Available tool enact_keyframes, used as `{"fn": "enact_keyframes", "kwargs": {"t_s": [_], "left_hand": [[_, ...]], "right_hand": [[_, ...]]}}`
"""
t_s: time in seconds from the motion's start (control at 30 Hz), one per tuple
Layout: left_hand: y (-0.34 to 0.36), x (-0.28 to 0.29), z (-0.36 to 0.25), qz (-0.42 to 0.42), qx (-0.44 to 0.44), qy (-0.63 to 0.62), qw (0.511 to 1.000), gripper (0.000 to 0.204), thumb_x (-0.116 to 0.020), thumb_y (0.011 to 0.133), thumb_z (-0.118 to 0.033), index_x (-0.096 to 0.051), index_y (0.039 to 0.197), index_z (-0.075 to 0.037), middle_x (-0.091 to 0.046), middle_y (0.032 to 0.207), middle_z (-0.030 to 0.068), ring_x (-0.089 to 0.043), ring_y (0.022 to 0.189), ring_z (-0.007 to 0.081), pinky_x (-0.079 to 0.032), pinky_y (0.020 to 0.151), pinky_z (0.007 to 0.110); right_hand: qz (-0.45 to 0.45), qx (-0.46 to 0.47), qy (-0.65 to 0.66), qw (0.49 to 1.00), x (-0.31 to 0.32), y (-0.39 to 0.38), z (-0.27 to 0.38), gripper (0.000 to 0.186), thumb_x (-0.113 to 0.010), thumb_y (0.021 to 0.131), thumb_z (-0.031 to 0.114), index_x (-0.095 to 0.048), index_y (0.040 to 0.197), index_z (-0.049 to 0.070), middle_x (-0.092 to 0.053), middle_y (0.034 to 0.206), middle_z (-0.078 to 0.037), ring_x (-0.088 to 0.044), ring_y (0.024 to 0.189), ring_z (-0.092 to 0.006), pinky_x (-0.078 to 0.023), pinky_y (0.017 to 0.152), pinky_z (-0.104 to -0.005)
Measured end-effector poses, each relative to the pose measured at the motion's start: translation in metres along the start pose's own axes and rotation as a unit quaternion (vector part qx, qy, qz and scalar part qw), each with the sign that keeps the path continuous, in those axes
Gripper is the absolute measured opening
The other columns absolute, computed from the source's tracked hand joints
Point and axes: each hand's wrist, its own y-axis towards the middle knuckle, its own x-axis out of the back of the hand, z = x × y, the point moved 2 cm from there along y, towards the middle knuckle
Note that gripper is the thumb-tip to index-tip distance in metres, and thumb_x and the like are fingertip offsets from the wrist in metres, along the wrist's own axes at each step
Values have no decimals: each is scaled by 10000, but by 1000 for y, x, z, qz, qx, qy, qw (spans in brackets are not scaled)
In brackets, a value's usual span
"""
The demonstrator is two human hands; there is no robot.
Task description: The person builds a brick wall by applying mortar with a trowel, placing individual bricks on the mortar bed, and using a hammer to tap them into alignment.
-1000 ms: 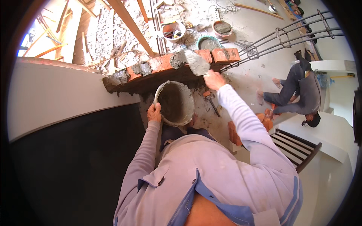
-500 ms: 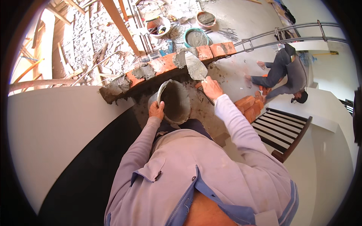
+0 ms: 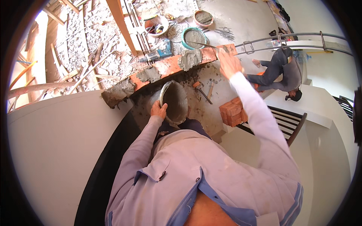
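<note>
My left hand is closed on the rim of a grey, mortar-coated bucket, which is tilted above my legs. My right hand grips a trowel, its handle mostly hidden in the fist. The blade shows nearly edge-on, pointing left above the right part of a curved row of red bricks. Grey mortar lies in a thick patch on these bricks, left of my right hand. A second patch of mortar is farther left on the row.
A hammer and a stack of bricks are below the row. Beyond it are a power drill, a green mortar bucket, a tool bucket and rubble. A rebar frame extends right, near a crouching person.
My right hand has moved up and right along the bricks, and the trowel has turned from broad face to edge-on. My left hand and the bucket stay nearly in place.
</note>
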Motion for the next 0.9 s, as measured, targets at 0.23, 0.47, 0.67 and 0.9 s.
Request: {"fn": "enact_keyframes", "kwargs": {"t_s": [0.23,0.47,0.67,0.9], "left_hand": [[-2,12,-17,13,16,-10,1000,291,-692,720,-232,-517,767,-5,-547,678,149,-537,648,286,-440,642,397],[-5,6,-2,-23,15,5,1000,283,-648,688,-212,-502,790,8,-580,737,232,-587,716,397,-462,682,449],[1,3,-8,-10,-5,38,999,288,-649,695,-227,-502,789,3,-582,743,233,-587,722,401,-461,694,455],[-9,-20,-55,27,-56,138,989,420,-646,817,-396,-547,792,11,-585,762,241,-575,742,416,-443,695,471]], "right_hand": [[219,84,-3,972,3,84,65,110,-589,778,96,-692,811,78,-699,813,-108,-693,828,-292,-556,651,-395],[120,177,114,970,32,42,38,85,-583,721,80,-634,787,93,-625,755,-108,-642,729,-306,-503,638,-453],[251,35,-21,967,-15,9,-14,121,-620,732,132,-686,813,72,-703,820,-124,-683,758,-284,-520,674,-428],[199,-115,137,964,38,-117,-86,225,-593,726,100,-628,948,107,-664,842,-149,-642,792,-358,-496,683,-464]]}}
